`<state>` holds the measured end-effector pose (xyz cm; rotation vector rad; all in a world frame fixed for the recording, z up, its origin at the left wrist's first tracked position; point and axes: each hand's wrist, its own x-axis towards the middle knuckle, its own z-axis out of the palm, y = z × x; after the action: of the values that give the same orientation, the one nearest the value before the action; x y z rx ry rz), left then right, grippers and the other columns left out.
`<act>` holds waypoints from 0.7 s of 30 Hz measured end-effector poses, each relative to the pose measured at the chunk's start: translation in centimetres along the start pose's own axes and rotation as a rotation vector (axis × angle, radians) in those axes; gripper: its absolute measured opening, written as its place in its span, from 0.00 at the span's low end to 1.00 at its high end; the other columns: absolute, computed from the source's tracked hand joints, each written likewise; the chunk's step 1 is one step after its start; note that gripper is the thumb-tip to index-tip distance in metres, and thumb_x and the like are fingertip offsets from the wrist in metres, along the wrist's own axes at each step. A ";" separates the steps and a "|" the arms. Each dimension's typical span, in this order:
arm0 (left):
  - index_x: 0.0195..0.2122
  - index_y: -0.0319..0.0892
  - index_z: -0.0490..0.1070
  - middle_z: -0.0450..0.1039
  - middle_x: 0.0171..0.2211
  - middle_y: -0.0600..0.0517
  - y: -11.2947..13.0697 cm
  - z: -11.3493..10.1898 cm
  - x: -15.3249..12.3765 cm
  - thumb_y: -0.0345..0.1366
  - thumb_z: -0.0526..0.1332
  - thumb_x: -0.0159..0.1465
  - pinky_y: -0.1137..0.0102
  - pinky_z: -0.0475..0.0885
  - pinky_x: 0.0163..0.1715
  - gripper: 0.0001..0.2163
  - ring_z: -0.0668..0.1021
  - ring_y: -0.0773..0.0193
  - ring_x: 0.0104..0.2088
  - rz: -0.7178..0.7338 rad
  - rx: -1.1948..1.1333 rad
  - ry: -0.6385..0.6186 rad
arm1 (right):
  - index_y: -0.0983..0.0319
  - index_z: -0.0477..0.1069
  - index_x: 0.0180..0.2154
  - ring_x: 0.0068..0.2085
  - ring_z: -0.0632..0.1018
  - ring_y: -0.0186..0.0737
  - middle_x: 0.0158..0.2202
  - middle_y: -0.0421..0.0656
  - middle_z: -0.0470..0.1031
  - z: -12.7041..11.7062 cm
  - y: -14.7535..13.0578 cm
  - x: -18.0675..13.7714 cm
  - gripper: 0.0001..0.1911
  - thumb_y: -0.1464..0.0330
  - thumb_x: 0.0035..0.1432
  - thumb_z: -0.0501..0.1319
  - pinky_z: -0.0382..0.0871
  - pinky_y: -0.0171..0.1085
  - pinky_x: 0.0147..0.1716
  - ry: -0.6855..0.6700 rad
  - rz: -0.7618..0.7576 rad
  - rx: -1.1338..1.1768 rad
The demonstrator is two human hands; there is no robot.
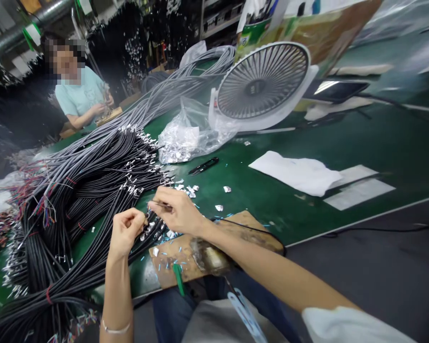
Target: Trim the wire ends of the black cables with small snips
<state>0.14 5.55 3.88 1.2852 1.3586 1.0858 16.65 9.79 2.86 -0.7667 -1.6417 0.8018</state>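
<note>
My left hand [126,231] is closed in a pinch among the black cables [103,190]. A small dark bit shows at its fingertips, but I cannot make out what it is. Just to the right, my right hand [178,209] is also closed, with a thin dark piece, possibly a tool, partly showing between thumb and fingers. The two sets of fingertips are close together but apart. Below and around them lie foil scraps [170,234] and cable ends. Stripped white and silver tips show on the bundled cables to the left.
Black snips [203,166] lie beside a clear bag of foil pieces [184,138]. A white fan [262,83] stands behind. A stained board [178,247] at the table edge carries blue bits. White cloth [295,172] lies right. Across the table, a person [82,90] handles something.
</note>
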 end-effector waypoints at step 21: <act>0.20 0.38 0.73 0.67 0.16 0.57 0.5 0.5 -0.7 0.35 0.64 0.54 0.80 0.62 0.18 0.08 0.67 0.75 0.17 0.255 0.166 0.161 | 0.66 0.69 0.20 0.21 0.60 0.26 0.18 0.35 0.63 0.3 -0.6 -0.7 0.11 0.72 0.53 0.59 0.54 0.29 0.21 0.049 0.012 0.086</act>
<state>0.75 4.87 4.31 1.5519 1.4567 1.2945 16.43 8.86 2.96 -0.7306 -1.5503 0.8496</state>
